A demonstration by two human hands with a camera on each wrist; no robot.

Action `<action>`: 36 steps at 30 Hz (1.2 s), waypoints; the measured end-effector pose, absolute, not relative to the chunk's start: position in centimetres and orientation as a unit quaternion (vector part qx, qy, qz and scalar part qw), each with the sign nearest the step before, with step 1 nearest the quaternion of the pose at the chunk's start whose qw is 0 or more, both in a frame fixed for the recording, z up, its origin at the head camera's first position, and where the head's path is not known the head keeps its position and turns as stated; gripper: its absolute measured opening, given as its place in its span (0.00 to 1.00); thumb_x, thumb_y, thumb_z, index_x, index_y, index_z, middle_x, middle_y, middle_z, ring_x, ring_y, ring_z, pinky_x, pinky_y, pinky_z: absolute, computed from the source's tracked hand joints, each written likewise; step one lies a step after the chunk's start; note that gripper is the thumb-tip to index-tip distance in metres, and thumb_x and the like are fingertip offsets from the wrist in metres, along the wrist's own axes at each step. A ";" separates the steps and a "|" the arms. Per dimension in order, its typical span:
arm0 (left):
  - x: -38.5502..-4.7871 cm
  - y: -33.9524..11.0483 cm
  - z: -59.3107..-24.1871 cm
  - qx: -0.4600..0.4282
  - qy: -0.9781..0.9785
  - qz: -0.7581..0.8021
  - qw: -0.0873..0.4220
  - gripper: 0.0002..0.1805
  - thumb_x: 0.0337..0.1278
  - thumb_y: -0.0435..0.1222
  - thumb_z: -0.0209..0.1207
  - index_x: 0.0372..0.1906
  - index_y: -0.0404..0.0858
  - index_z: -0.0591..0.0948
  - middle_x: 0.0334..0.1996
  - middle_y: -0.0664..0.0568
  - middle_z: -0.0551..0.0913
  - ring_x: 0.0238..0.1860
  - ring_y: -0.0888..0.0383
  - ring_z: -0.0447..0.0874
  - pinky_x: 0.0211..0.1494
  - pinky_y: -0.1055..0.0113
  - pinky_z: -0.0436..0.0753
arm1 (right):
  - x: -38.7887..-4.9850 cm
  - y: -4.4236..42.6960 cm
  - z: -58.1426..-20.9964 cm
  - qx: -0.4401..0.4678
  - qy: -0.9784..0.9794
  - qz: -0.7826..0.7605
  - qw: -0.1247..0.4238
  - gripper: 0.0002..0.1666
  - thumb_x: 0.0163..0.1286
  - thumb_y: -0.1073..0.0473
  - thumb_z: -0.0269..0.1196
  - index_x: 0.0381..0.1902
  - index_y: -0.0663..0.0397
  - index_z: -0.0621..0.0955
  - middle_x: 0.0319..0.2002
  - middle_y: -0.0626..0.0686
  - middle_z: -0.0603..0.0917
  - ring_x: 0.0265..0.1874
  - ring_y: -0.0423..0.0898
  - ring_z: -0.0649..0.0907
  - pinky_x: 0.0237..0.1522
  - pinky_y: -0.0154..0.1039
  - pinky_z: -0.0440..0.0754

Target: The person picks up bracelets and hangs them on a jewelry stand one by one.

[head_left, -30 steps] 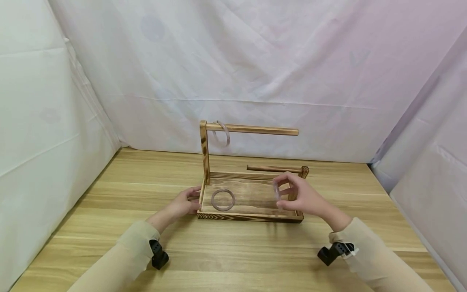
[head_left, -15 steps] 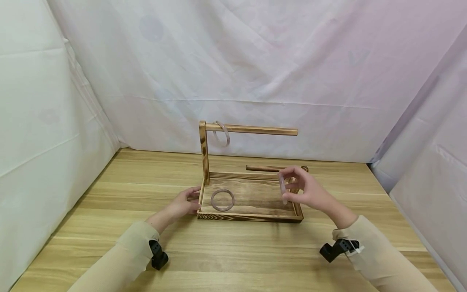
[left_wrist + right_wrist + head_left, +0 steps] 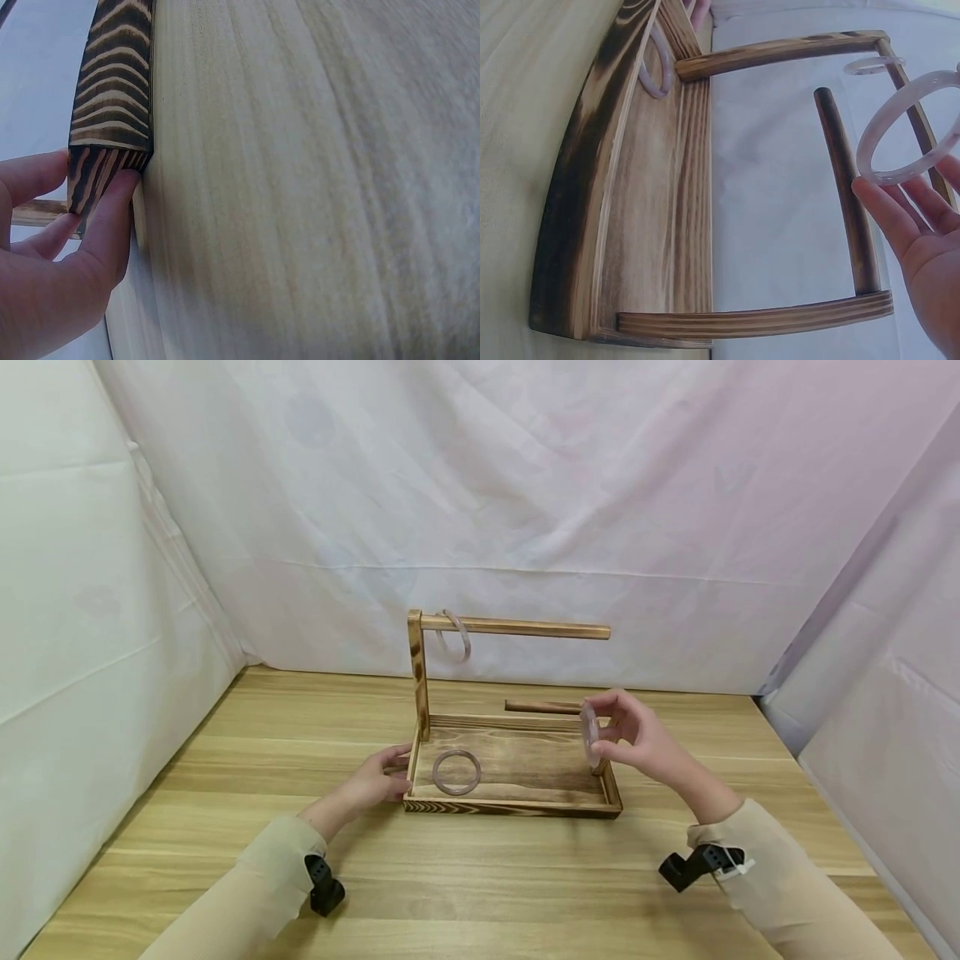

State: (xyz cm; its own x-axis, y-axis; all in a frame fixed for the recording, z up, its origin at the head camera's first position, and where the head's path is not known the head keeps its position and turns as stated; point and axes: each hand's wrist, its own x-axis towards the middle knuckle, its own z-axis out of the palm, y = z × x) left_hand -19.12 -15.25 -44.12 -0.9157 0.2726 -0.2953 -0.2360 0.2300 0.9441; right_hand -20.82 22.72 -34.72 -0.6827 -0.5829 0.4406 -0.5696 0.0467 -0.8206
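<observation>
A wooden bangle stand with a shallow tray (image 3: 525, 760) sits on the table. My left hand (image 3: 375, 781) grips the tray's left end, thumb on one edge and fingers on the other. My right hand (image 3: 641, 747) pinches a pale, translucent bangle (image 3: 891, 109) between thumb and fingertips. That bangle is held up at the stand's right end, beside the lower bar (image 3: 540, 706), whose right part is hidden behind bangle and hand in the head view. A second bangle (image 3: 436, 772) lies in the tray's left part. A third (image 3: 465, 647) hangs near the post on the upper bar (image 3: 540, 627).
The upper bar runs rightward from a tall left post (image 3: 420, 685), its right end free. The lower bar's free end points left. White cloth (image 3: 525, 485) stands behind the wood-grain table (image 3: 480, 877) and at both sides.
My right hand has lifted the bangle and moved it to the right and away from me, turning it slightly. My left hand has stayed at the tray's left end.
</observation>
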 end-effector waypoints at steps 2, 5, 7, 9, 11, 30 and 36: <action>-19.1 -15.3 -44.1 0.011 0.757 0.621 0.205 0.36 0.54 0.20 0.50 0.70 0.27 0.53 0.63 0.26 0.62 0.62 0.34 0.67 0.51 0.56 0.82 | -20.9 22.8 -34.6 -0.401 0.712 -0.576 -0.002 0.23 0.60 0.75 0.59 0.52 0.76 0.67 0.49 0.48 0.75 0.44 0.38 0.79 0.43 0.27 0.82; -19.1 -15.2 -44.1 0.010 0.756 0.621 0.206 0.36 0.54 0.20 0.50 0.70 0.27 0.53 0.63 0.26 0.62 0.62 0.34 0.67 0.51 0.56 0.82 | -21.2 23.0 -34.3 -0.400 0.692 -0.601 -0.009 0.22 0.60 0.76 0.59 0.53 0.66 0.70 0.48 0.48 0.76 0.45 0.38 0.79 0.45 0.27 0.81; -19.1 -15.2 -44.1 0.011 0.756 0.620 0.208 0.36 0.55 0.20 0.50 0.70 0.27 0.53 0.63 0.26 0.61 0.62 0.34 0.67 0.51 0.55 0.82 | -21.4 23.0 -34.0 -0.399 0.679 -0.616 -0.009 0.23 0.60 0.76 0.58 0.54 0.60 0.71 0.48 0.48 0.77 0.46 0.39 0.79 0.47 0.26 0.80; -19.1 -15.2 -44.1 0.013 0.756 0.620 0.210 0.36 0.55 0.20 0.50 0.70 0.27 0.53 0.63 0.26 0.61 0.62 0.35 0.67 0.52 0.55 0.82 | -21.5 23.1 -33.7 -0.396 0.668 -0.630 -0.005 0.24 0.61 0.76 0.58 0.54 0.58 0.71 0.48 0.48 0.77 0.47 0.39 0.78 0.48 0.27 0.80; -19.1 -15.2 -44.0 0.015 0.756 0.619 0.211 0.37 0.55 0.20 0.50 0.70 0.27 0.53 0.63 0.26 0.61 0.63 0.34 0.67 0.52 0.55 0.82 | -21.7 23.1 -33.4 -0.392 0.662 -0.638 -0.002 0.23 0.61 0.76 0.58 0.54 0.57 0.71 0.49 0.48 0.77 0.48 0.38 0.78 0.48 0.27 0.80; -19.2 -15.3 -44.2 0.015 0.754 0.623 0.208 0.37 0.54 0.20 0.50 0.70 0.27 0.52 0.63 0.26 0.61 0.62 0.34 0.67 0.52 0.55 0.82 | -22.7 24.1 -32.0 -0.306 0.719 -0.623 -0.021 0.22 0.64 0.74 0.55 0.54 0.51 0.71 0.46 0.46 0.78 0.46 0.37 0.77 0.45 0.25 0.79; -19.1 -15.2 -44.1 0.013 0.751 0.628 0.204 0.37 0.54 0.19 0.50 0.70 0.27 0.53 0.63 0.25 0.60 0.62 0.33 0.66 0.52 0.54 0.82 | -23.2 24.6 -31.5 -0.275 0.739 -0.614 -0.030 0.21 0.65 0.72 0.56 0.54 0.52 0.70 0.46 0.45 0.77 0.46 0.37 0.76 0.45 0.23 0.77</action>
